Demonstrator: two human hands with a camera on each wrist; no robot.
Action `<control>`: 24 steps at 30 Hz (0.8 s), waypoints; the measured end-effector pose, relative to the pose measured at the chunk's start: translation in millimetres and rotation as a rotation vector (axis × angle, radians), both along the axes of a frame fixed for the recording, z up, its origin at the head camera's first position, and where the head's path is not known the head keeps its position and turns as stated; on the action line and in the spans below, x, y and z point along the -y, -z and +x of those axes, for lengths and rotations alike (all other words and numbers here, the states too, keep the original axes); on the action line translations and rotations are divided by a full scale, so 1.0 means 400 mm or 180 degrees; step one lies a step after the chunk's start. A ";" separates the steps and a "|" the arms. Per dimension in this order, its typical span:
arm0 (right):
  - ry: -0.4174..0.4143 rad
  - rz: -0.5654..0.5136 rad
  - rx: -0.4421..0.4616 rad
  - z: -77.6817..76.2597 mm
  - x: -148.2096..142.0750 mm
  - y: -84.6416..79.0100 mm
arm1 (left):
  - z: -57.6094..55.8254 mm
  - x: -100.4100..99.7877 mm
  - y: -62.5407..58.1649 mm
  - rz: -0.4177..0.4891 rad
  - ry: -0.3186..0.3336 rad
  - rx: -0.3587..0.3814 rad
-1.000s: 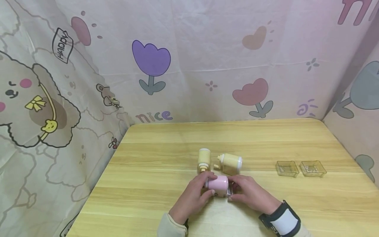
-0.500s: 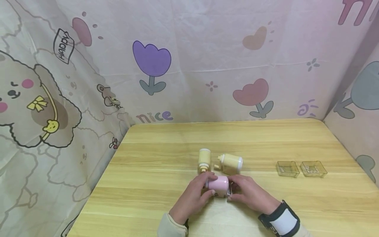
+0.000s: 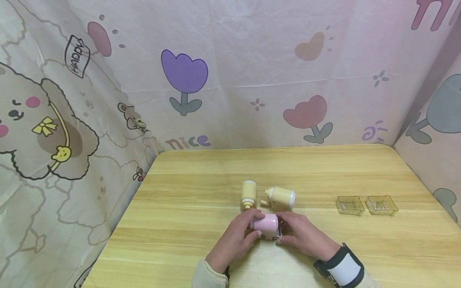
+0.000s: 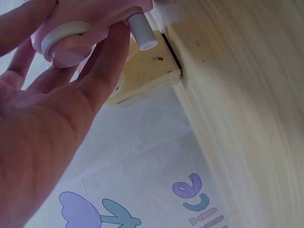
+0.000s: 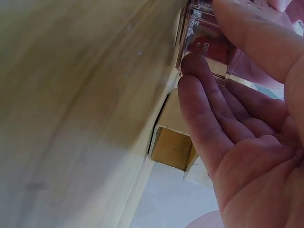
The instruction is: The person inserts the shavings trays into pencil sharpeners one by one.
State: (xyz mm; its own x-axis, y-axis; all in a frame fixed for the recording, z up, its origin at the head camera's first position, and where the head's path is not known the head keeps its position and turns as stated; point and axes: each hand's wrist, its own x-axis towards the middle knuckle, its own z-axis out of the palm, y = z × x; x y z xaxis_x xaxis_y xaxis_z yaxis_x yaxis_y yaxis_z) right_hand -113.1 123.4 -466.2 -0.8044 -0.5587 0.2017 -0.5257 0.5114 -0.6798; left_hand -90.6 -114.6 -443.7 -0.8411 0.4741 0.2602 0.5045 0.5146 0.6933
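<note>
A pink hand-crank pencil sharpener [image 3: 266, 222] lies near the middle front of the table, its crank end towards my left hand [image 3: 233, 237]. That hand grips the sharpener's left part, thumb in front and fingers behind. In the left wrist view, a white crank handle [image 4: 144, 33] sticks out beside the fingers. My right hand [image 3: 306, 236] pinches the clear drawer [image 5: 203, 42] at the sharpener's right end between thumb and fingers. Reddish-dark contents or backing show through the drawer's wall; I cannot tell which.
Just behind the hands lie two yellow pencil sharpeners, a left one [image 3: 249, 190] and a right one [image 3: 281, 196]. In the right wrist view, a yellow sharpener's hollow drawer slot [image 5: 171, 148] shows. Two clear yellowish drawers, left [image 3: 349, 211] and right [image 3: 383, 211], stand at the right with small bits inside.
</note>
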 end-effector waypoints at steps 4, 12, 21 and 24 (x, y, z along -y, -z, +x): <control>-0.0033 -0.0050 -0.0003 0.000 0.000 -0.001 | 0.000 0.000 0.000 -0.0039 -0.0015 -0.0001; -0.0066 -0.0067 0.0004 -0.001 0.004 0.000 | -0.001 -0.001 0.004 -0.0071 -0.0024 -0.0023; -0.0052 -0.0024 0.0036 -0.005 0.008 0.001 | 0.000 0.001 0.005 -0.0065 -0.0017 -0.0079; -0.0048 -0.0010 0.0050 -0.005 0.009 0.001 | 0.000 0.001 0.005 -0.0064 -0.0015 -0.0060</control>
State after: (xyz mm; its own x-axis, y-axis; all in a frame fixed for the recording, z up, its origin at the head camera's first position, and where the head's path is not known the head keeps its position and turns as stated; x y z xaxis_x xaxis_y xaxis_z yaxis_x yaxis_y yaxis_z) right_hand -115.1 119.9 -466.4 -0.7989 -0.5703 0.1910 -0.5227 0.5013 -0.6896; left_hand -90.5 -114.8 -445.9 -0.8384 0.4754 0.2665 0.5149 0.5307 0.6732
